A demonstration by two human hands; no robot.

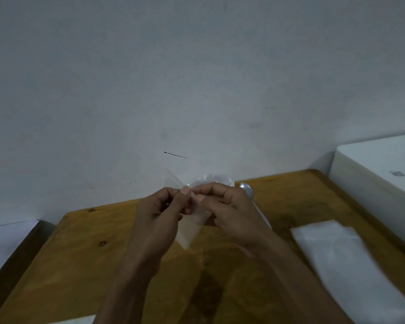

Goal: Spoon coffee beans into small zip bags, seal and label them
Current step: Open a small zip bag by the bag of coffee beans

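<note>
Above the wooden table point(80, 265), both hands pinch the top edge of a small clear zip bag point(192, 228). My left hand point(159, 213) grips its left corner with thumb and fingers. My right hand point(229, 211) holds the right side of the opening. The bag hangs down between them and looks empty. A metal spoon point(247, 189) lies on the table behind my right hand, its handle mostly hidden. A larger crinkled clear bag point(211, 178) shows just above my fingers. No coffee beans can be seen.
A stack of flat clear bags point(351, 265) lies on the table at the right. A white box-like unit point(384, 167) stands beyond the table's right edge. A plain wall rises directly behind the table. Something white point(75, 320) peeks in at the bottom edge.
</note>
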